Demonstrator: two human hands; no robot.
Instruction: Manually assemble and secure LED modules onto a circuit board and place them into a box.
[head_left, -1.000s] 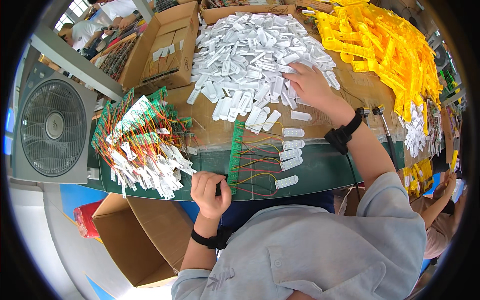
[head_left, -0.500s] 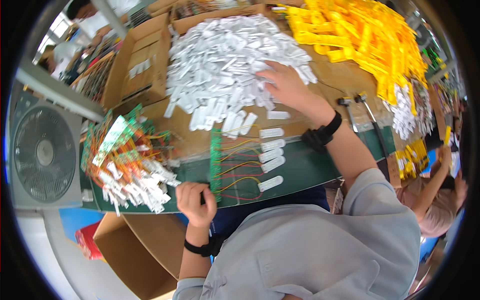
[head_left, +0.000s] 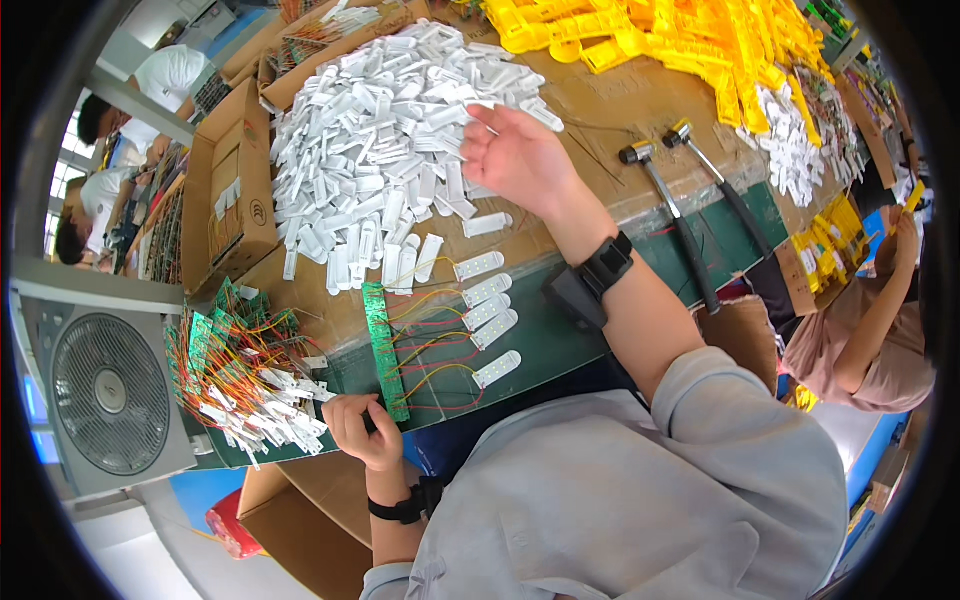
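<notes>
My right hand [head_left: 518,160] is over the right side of a large pile of white oblong plastic pieces [head_left: 380,130]. Its fingers are apart and slightly bent, and nothing shows in them. Curled at the table's near edge is my left hand [head_left: 365,432], beside the lower end of a long green circuit board strip [head_left: 383,350]; the inside of its fingers is hidden. Red and yellow wires lead from the strip to several small white LED boards [head_left: 487,305] lying to its right. One loose white piece [head_left: 488,224] lies below my right hand.
Wired green boards [head_left: 250,370] are heaped at the left, beside a grey fan [head_left: 112,393]. Two hammers [head_left: 680,230] lie right of my forearm. Yellow plastic parts [head_left: 640,40] are piled at the far right. A cardboard box [head_left: 228,190] stands left; other people sit at both sides.
The view has shifted, so the table contents appear further left. My right hand has turned, showing more of its palm, and stays over the white pile. The left hand remains by the strip's lower end.
</notes>
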